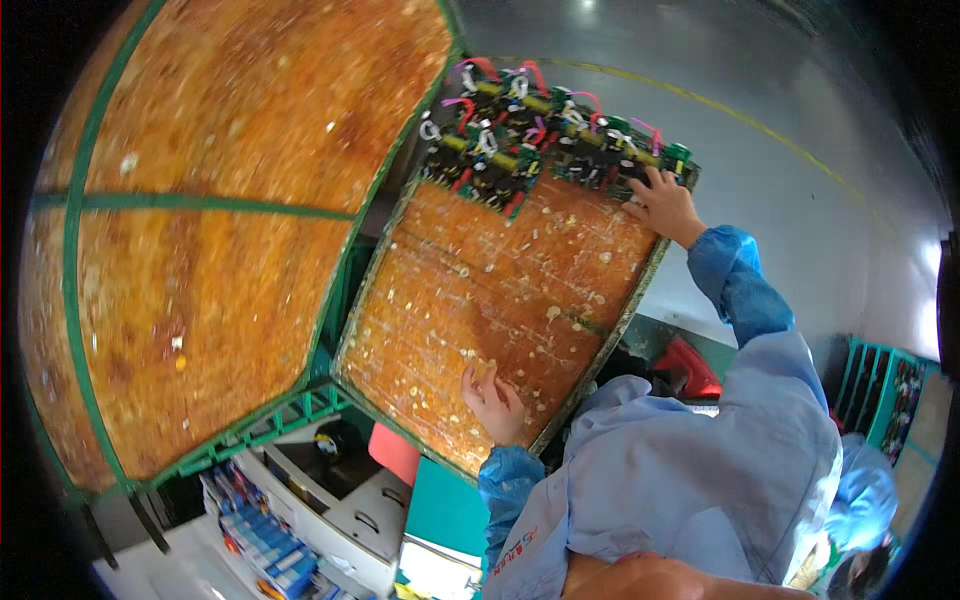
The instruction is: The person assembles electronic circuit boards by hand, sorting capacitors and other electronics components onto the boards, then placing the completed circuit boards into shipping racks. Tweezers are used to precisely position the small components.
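An orange-brown tray (470, 300) with a green rim, speckled with pale blobs, lies tilted in the middle. Along its far end sit rows of green circuit boards (500, 150) with pink and white wires. My left hand (495, 400) lies flat on the bare tray surface near its near edge, fingers spread, holding nothing. My right hand (665, 205) reaches to the far right corner, fingertips apart on the outermost circuit board (610, 165) beside the rim. Both arms wear light blue sleeves.
A larger orange panel (220, 200) in a green frame fills the left. Below are a white drawer cabinet (345, 505) and blue boxes (260, 540). A red object (690, 365) and a teal crate (880, 390) stand right, where another person in blue (865, 500) works. A grey floor has a yellow line (760, 130).
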`<state>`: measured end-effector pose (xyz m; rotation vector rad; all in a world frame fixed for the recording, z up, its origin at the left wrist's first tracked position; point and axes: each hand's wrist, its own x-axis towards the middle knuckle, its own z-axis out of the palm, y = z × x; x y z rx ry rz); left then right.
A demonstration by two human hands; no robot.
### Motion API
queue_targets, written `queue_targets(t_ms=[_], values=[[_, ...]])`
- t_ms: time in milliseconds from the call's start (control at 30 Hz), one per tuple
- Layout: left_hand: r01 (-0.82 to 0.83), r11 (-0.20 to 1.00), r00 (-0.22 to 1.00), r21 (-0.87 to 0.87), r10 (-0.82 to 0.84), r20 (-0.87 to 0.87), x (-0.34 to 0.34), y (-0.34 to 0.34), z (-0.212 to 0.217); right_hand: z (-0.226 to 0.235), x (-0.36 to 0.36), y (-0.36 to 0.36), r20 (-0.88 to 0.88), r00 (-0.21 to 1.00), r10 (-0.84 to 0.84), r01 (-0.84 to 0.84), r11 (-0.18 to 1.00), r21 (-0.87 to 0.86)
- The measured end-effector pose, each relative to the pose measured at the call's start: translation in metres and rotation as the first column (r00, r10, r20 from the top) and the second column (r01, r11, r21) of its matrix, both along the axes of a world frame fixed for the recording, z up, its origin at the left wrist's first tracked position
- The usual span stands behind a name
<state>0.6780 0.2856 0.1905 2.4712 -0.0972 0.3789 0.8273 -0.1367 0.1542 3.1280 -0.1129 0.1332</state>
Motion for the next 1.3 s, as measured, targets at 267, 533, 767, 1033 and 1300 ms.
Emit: queue_targets(t_ms=[267, 533, 767, 1033, 1300], values=[[0.262, 0.964, 0.965, 0.042, -0.261, -0.041, 0.037, -0.013, -0.008, 0.007, 0.012, -0.016, -0.057, 0.975, 0.217, -0.212, 0.974, 0.084], [0.465, 0.88, 0.885, 0.103, -0.463, -0.042, 0.134, -0.063, 0.007, 0.054, -0.02, 0.023, 0.124, 0.953, 0.276, -0.292, 0.946, 0.139], [0.467, 0.811, 0.855, 0.351, -0.516, 0.055, 0.253, -0.123, -0.007, 0.007, -0.069, 0.029, 0.048, 0.988, 0.149, -0.157, 0.951, 0.267], [0.249, 0.76, 0.908, 0.6, -0.399, 0.128, 0.3, -0.112, -0.053, 0.013, -0.065, 0.03, -0.044, 0.99, 0.133, -0.114, 0.947, 0.299], [0.27, 0.712, 0.925, 0.648, -0.379, 0.031, 0.306, -0.091, -0.042, 0.015, -0.064, 0.033, -0.003, 0.986, 0.164, -0.154, 0.934, 0.322]])
